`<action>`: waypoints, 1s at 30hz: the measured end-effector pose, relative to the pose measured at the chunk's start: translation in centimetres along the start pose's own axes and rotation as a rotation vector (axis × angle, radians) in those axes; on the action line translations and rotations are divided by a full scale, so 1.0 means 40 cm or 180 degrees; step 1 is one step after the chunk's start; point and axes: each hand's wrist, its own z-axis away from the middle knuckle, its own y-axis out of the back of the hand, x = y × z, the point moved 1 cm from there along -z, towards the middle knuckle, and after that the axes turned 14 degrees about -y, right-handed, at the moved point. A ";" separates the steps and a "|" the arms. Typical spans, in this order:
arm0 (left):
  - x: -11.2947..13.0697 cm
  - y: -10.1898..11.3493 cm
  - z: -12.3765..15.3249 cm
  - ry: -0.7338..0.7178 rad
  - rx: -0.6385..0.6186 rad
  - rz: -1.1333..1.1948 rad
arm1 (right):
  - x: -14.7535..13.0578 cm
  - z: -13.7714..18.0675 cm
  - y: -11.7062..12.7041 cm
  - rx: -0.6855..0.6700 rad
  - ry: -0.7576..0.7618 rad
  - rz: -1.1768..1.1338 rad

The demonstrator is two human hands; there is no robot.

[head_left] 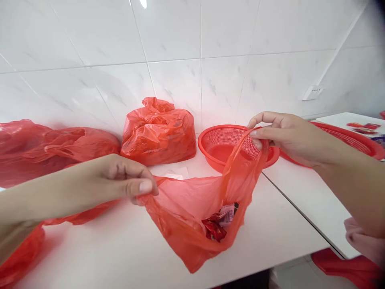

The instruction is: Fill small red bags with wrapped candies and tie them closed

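Between my hands a red plastic bag (pixel 192 233) hangs open over the white table (pixel 264 241). My left hand (pixel 129 182) pinches the left side of its rim. Higher up, my right hand (pixel 276 134) grips a handle of the bag between thumb and fingers. Down inside the bag lie several small wrapped packets (pixel 221 222), red and pale purple, partly hidden by the bag's wall. Behind my right hand stands a red plastic basket (pixel 212 150) with a mesh side.
A full, knotted red bag (pixel 159 132) sits against the tiled wall (pixel 174 36). More red bags (pixel 81 142) lie at the left. Another red basket (pixel 357 140) and some packets (pixel 362 127) are at the right, beneath a wall socket (pixel 313 92). A seam (pixel 296 212) divides two tabletops.
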 end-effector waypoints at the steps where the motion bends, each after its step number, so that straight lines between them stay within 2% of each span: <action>1: -0.004 0.000 -0.005 -0.0024 -0.0056 -0.0076 | 0.001 0.004 0.001 -0.0006 0.0005 -0.0036; 9: 0.011 -0.001 -0.036 -0.0153 -0.0817 -0.0464 | 0.047 -0.008 0.036 -0.0136 -0.0192 -0.0196; 12: 0.030 0.009 -0.051 -0.0305 -0.0790 -0.0115 | 0.051 -0.012 0.040 -0.0138 -0.0239 -0.0226; 15: 0.044 0.022 -0.060 -0.0279 -0.0610 0.0629 | 0.037 -0.005 0.034 -0.0067 -0.0236 -0.0118; 19: 0.059 0.013 -0.066 0.0017 -0.0402 0.2463 | 0.012 0.009 0.019 0.0302 0.0040 0.0250; 21: 0.064 -0.005 -0.072 0.0180 -0.0212 0.3273 | -0.003 0.016 0.008 0.0304 0.0158 0.0430; 23: 0.067 -0.025 -0.081 0.0280 -0.0051 0.3635 | -0.027 0.025 -0.009 0.0159 0.0297 0.0558; 25: 0.070 -0.043 -0.094 0.0447 -0.0146 0.3524 | -0.062 0.038 -0.037 -0.0100 0.0561 0.0635; 28: 0.078 -0.063 -0.118 0.0667 -0.0661 0.2890 | -0.127 0.058 -0.110 -0.0789 0.1024 0.0655; 30: 0.086 -0.073 -0.134 0.0532 -0.0981 0.2534 | -0.164 0.064 -0.170 -0.1267 0.1259 0.0560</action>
